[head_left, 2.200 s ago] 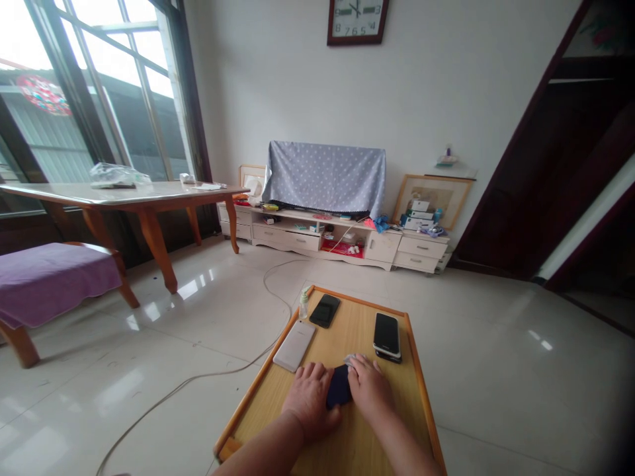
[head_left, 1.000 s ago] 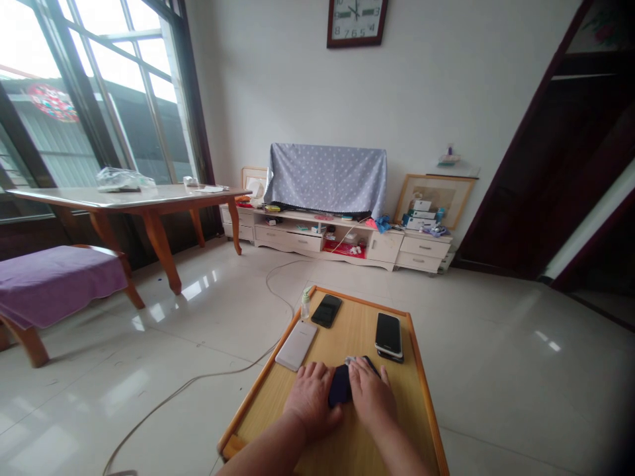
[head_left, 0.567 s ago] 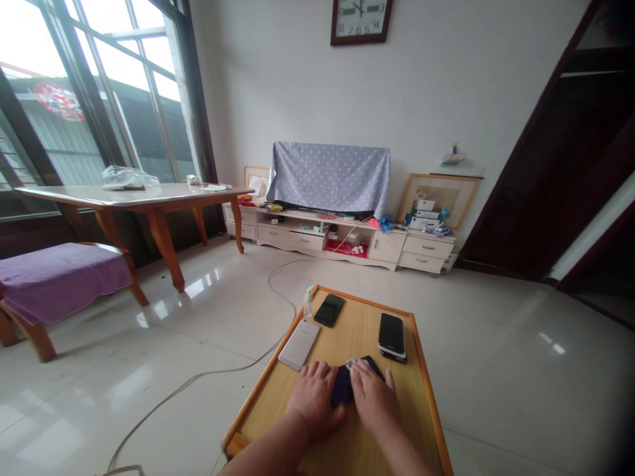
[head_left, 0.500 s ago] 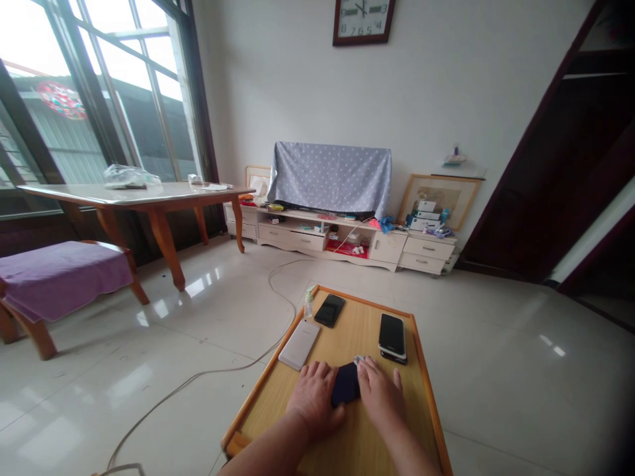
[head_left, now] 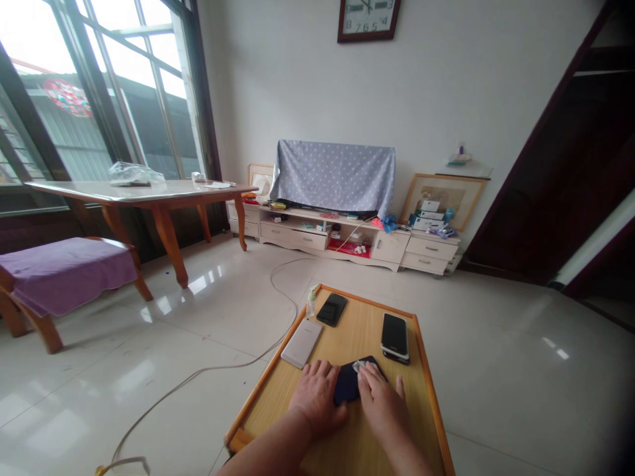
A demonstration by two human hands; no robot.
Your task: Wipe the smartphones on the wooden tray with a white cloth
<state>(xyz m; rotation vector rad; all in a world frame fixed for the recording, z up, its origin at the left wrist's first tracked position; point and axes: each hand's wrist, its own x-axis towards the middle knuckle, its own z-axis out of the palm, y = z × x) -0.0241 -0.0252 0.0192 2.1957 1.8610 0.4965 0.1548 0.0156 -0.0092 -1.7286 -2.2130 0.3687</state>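
A dark blue phone lies on the small wooden table in front of me. My left hand grips its left side, with the thumb at the near edge and the fingers along the far side. My right hand presses a crumpled white wipe onto its upper face under the fingertips; the thumb sticks out to the right. Both hands cover part of the phone. Beyond my left hand lies a silver phone, back up. A black phone and a small clear bottle stand farther off.
Stacked phones lie at the table's right side. A cable runs over the tiled floor on the left. A purple-covered stool and a larger table stand left. A low white cabinet lines the wall.
My right hand has shifted slightly over the phone with the wipe, and the phone's far right corner now shows. My left hand keeps its hold. The whole view has moved a little.
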